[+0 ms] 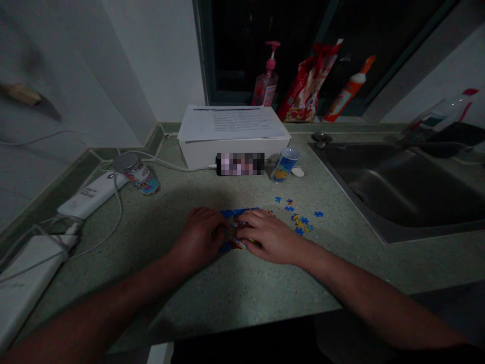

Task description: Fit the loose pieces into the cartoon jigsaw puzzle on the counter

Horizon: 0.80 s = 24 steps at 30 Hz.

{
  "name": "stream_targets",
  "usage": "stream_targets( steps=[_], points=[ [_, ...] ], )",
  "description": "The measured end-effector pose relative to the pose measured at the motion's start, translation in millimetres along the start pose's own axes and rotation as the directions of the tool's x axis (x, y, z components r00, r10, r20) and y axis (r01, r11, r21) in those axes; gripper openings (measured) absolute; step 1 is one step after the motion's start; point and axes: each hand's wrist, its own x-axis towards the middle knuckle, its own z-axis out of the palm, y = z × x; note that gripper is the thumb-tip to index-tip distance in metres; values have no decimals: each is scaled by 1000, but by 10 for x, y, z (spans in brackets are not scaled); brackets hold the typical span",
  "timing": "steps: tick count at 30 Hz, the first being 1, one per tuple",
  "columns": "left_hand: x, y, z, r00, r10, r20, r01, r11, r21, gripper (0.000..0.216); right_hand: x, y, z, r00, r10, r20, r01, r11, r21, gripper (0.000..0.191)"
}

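Observation:
A partly assembled jigsaw puzzle point(226, 247) with blue edges lies flat on the counter, mostly covered by my hands. My left hand point(200, 233) is at its left side, fingers curled in and pressed together at the tips; whatever they pinch, if anything, is hidden. From the right, my right hand point(271, 236) rests over the puzzle with its fingers apart and the tips touching the pieces. Loose puzzle pieces point(299, 221), blue and yellow, are scattered to the right of that hand. Behind them stands an open blue can point(285, 165), its round lid point(297, 172) lying beside it.
A phone point(240, 164) on a cable leans against a white box point(197, 151) topped with papers point(235, 121). At left are a lidded jar point(138, 174), a power strip point(89, 196) and cables. The steel sink point(401, 187) lies right; bottles and a red bag point(308, 86) line the window.

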Motion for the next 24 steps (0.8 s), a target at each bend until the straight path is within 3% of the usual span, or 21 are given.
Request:
stream_targets(
  steps=[7,11,13,16,19,24],
  points=[
    [4,-16,-9,999,-40,-22,40,999,7,23,3,-6,0,1000,-1,-19,1,1000,0,22],
    [45,-69,-68,994,-92,-64,91,996,-13,21,-3,30,-24,990,43,-135,-39,999,33,28],
    [86,-146,-105,979,-187,-83,183,982,-47,19,-18,85,-58,977,80,-199,-74,996,39,31],
    [164,-333,-145,899,-410,-154,381,906,-185,16,-68,224,-135,953,136,-271,-135,991,24,32],
    [239,-525,-154,813,-555,-174,472,804,-361,14,-142,411,-223,926,193,-324,-207,978,-7,31],
    [279,-634,-118,723,-672,-162,501,671,-546,26,-250,669,-334,881,299,-366,-346,936,-69,28]
  ],
)
